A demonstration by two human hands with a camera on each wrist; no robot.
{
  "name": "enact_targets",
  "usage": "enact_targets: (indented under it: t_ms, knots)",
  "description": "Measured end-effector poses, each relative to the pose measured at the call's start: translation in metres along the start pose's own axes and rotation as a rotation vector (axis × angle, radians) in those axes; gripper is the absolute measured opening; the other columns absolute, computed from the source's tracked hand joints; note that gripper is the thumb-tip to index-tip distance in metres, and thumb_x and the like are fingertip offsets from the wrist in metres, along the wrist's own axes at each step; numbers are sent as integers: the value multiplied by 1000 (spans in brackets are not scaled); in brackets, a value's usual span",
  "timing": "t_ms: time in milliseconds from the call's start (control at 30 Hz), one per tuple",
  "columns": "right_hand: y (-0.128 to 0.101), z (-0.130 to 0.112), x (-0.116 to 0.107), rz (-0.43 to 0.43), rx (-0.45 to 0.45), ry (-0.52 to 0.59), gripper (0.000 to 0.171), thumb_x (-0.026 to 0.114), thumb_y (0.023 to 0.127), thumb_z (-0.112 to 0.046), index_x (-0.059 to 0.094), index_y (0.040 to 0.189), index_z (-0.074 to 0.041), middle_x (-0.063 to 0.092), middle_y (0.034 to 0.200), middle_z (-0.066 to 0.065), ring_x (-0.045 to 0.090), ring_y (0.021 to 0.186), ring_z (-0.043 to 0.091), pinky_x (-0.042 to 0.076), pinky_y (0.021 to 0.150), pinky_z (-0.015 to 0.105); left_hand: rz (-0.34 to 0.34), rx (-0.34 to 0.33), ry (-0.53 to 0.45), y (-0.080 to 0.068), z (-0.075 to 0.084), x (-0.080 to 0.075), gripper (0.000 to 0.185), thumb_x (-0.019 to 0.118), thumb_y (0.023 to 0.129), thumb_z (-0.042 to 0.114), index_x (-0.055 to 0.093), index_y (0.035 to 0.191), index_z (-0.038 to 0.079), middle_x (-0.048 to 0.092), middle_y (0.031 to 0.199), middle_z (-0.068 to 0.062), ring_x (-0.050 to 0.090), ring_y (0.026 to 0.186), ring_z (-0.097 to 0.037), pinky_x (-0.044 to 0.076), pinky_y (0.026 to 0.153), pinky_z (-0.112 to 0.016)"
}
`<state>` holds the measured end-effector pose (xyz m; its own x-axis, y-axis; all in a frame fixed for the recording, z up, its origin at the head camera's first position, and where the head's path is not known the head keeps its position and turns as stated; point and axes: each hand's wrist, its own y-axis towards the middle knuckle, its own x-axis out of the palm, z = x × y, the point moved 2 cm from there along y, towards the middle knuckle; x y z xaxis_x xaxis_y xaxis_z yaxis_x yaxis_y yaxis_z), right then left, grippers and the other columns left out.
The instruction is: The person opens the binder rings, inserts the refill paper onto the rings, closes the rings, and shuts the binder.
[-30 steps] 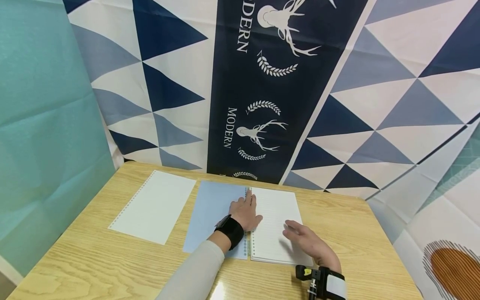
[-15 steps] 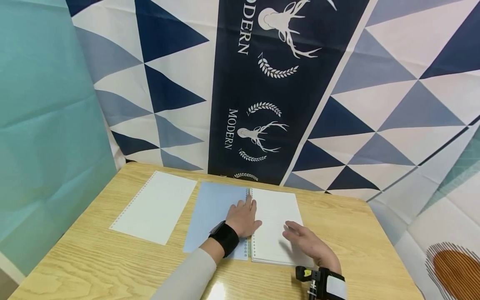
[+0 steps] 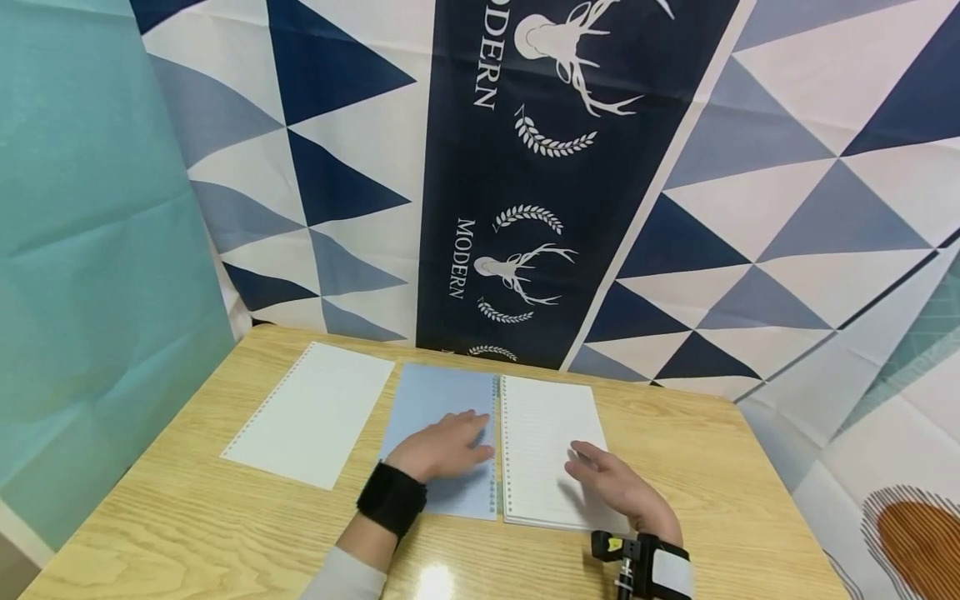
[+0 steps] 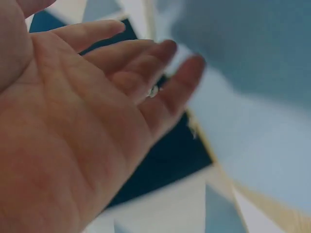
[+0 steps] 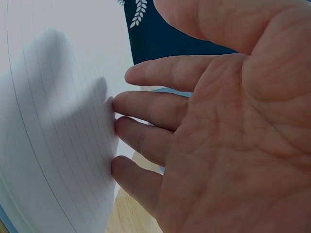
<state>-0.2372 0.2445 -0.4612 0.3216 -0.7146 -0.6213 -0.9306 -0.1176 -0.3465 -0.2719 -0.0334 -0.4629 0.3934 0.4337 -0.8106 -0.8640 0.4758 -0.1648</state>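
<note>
An open loose-leaf notebook lies on the table, its blue cover [image 3: 442, 396] to the left and a stack of white ruled pages [image 3: 540, 417] to the right. Punched holes run along the pages' left edge. My left hand [image 3: 442, 446] is over the blue cover, fingers extended, holding nothing; the left wrist view shows its bare palm [image 4: 82, 121]. Over the lower right of the pages is my right hand [image 3: 618, 487], fingers loosely bent. In the right wrist view its fingertips [image 5: 121, 104] come close to the ruled page; whether they touch is unclear.
A loose white sheet [image 3: 311, 412] with holes along its left edge lies left of the notebook on the wooden table [image 3: 172, 508]. Patterned cloth [image 3: 352, 167] hangs behind the table, and teal cloth [image 3: 97, 250] at the left.
My left hand has come off the ring strip between cover and pages, moving left and toward me over the blue cover. The right hand stays in place.
</note>
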Motion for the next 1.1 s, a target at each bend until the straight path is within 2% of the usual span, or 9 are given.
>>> enact_targets:
  t_ms: [100,200,300,400,500,633,900,1100]
  knots:
    - [0,0,0,-2,1,-1,60,53,106,-34,41,153,1,34,161,29,21,153,51,24,120,66,91,-93,24,-17,-20,-14,65,50,105,44,35,159,12,25,167,-20,23,155,-42,20,121,-68]
    - [0,-1,1,-9,-1,15,60,53,106,-35,40,153,1,34,161,29,20,153,51,24,120,66,171,-251,87,-36,-48,-28,67,50,105,43,32,160,8,18,167,-27,16,154,-51,15,117,-76]
    - [0,-2,1,-13,0,24,61,52,106,-35,39,154,1,32,161,29,19,153,51,24,120,66,195,-407,122,-54,-77,-38,71,49,105,43,28,160,3,12,165,-36,9,150,-61,14,112,-83]
    - [-1,-2,1,-7,0,22,62,52,106,-35,39,154,2,32,162,29,19,153,51,24,120,66,183,-484,123,-67,-97,-42,74,50,105,42,26,159,-1,11,161,-43,9,144,-70,20,107,-85]
    - [-2,-1,1,-2,0,16,62,52,106,-36,39,154,2,32,161,29,20,152,51,25,120,66,184,-495,121,-73,-104,-42,75,56,102,40,28,157,-4,14,157,-46,12,141,-73,26,104,-84]
    - [-2,0,2,5,2,-7,63,52,106,-37,40,153,2,34,161,29,21,152,51,24,120,66,193,-500,140,-75,-101,-39,76,62,100,38,30,157,-2,16,157,-45,15,141,-72,30,104,-81]
    - [-1,-1,1,19,-6,-14,63,53,106,-36,39,153,5,34,160,30,21,152,51,24,120,66,195,-515,155,-73,-95,-38,70,60,102,33,32,157,1,19,157,-43,20,141,-70,34,104,-76]
    - [-1,-10,3,37,-13,10,63,52,105,-39,40,154,0,37,160,27,26,152,49,27,119,66,191,-520,151,-75,-96,-40,63,54,105,27,31,158,2,19,157,-43,21,139,-69,34,103,-76]
